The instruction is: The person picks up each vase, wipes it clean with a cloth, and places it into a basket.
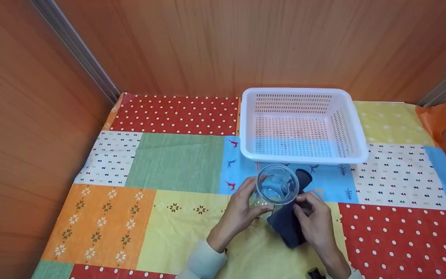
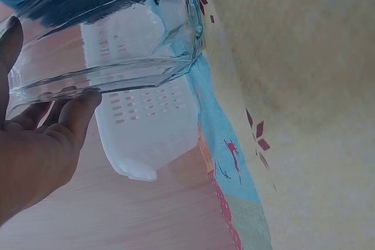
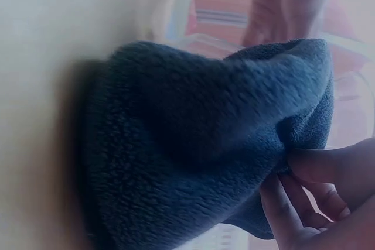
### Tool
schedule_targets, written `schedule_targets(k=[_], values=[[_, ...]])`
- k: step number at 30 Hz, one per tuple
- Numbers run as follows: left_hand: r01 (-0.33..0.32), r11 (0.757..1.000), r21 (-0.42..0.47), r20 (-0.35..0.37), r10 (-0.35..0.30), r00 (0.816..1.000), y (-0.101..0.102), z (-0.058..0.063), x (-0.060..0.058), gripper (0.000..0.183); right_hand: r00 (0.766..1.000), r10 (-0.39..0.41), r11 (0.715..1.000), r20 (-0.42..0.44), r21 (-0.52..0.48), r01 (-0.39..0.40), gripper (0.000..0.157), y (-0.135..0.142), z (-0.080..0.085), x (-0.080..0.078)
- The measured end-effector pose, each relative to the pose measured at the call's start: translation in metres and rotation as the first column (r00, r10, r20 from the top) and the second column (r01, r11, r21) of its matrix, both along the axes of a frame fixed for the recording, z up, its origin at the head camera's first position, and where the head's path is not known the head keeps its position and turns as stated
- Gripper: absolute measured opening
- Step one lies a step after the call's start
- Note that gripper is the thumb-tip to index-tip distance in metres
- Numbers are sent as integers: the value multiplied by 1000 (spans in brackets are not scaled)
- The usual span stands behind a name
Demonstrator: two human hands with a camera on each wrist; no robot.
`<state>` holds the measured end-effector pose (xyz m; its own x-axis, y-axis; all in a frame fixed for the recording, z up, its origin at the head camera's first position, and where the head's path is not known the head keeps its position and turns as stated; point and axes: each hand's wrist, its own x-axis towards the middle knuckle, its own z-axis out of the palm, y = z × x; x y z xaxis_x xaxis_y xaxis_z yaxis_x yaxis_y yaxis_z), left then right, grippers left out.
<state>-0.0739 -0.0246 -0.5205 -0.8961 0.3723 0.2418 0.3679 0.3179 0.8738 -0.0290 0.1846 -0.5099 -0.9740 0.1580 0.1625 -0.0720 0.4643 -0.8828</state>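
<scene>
A clear glass jar (image 1: 263,199) with a wide round mouth is held up by my left hand (image 1: 240,207), whose fingers and thumb curl round its side. In the left wrist view the jar (image 2: 140,74) shows a faceted wall, and my left hand (image 2: 47,139) grips its edge. My right hand (image 1: 316,217) pinches a dark blue-grey cloth (image 1: 288,228) against the right side of the jar. The right wrist view shows the cloth's fuzzy pile (image 3: 176,144) hanging in folds from the thumb and fingers of my right hand (image 3: 328,197).
A white plastic basket (image 1: 248,128) with slotted walls stands behind the jar, near the wooden panel (image 1: 215,46). Beneath everything lies a patchwork tablecloth (image 1: 180,162). A small dark object (image 1: 315,273) is beside the right wrist at the lower edge. Orange fabric (image 1: 434,122) lies at the far right corner.
</scene>
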Motion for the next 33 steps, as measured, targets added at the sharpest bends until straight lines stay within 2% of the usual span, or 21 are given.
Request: schedule_targets(k=[3,8,19,25,29,33], values=[[-3,1000,3,7,3,1000,0,1,1,79,999,12,1000,-42,1,-12,25,0,4,0],[-4,1000,5,18,4,1000,0,2,1,78,999,20,1000,-40,6,-20,23,1,4,0],[2,1000,2,9,-2,1000,-1,1,1,78,995,2,999,98,38,-6,21,4,-16,-4],[0,1000,4,17,0,1000,-1,0,1,78,995,17,999,97,35,-20,21,7,-25,-3],[0,1000,-5,16,0,1000,-1,2,1,79,996,11,1000,89,27,-13,22,6,-24,-3],[-2,1000,-16,13,2,1000,-1,2,0,80,997,3,1000,79,28,-5,22,4,-16,-1]])
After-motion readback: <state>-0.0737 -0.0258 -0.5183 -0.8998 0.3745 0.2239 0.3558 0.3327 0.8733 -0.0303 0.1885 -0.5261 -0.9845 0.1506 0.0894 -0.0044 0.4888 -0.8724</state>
